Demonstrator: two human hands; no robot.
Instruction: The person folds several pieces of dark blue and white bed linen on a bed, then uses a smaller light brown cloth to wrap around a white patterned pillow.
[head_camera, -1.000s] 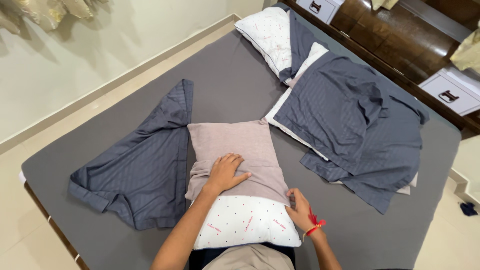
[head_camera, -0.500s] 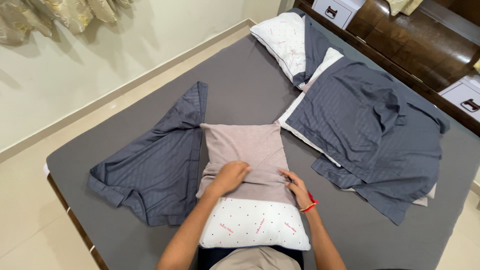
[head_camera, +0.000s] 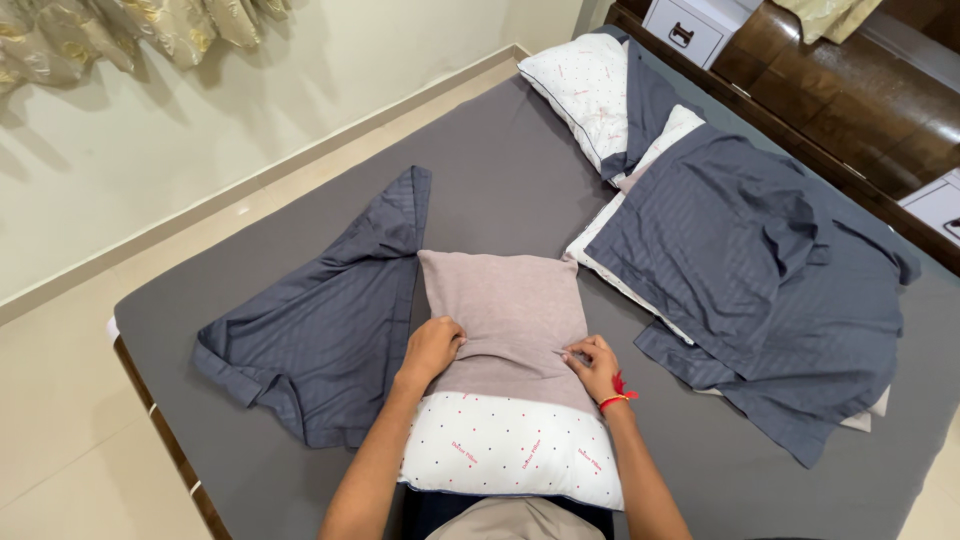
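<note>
A white pillow with small dots (head_camera: 510, 445) lies on the grey bed (head_camera: 500, 170) right in front of me. A dusty-pink pillowcase (head_camera: 505, 310) covers its far half. My left hand (head_camera: 432, 347) grips the left side of the pink case, fingers closed on bunched cloth. At the case's right side, my right hand (head_camera: 592, 365), with a red thread at the wrist, pinches the cloth.
A loose dark blue-grey pillowcase (head_camera: 320, 320) lies flat to the left. Another blue-grey cover (head_camera: 760, 260) is spread over pillows at the right. A white dotted pillow (head_camera: 585, 95) sits at the far end by the dark wooden headboard (head_camera: 850, 100). Cream floor borders the bed on the left.
My left hand moved from the top middle of the pink case to its left side. My right hand moved up to the right side. The case now looks smoother, with more white pillow covered.
</note>
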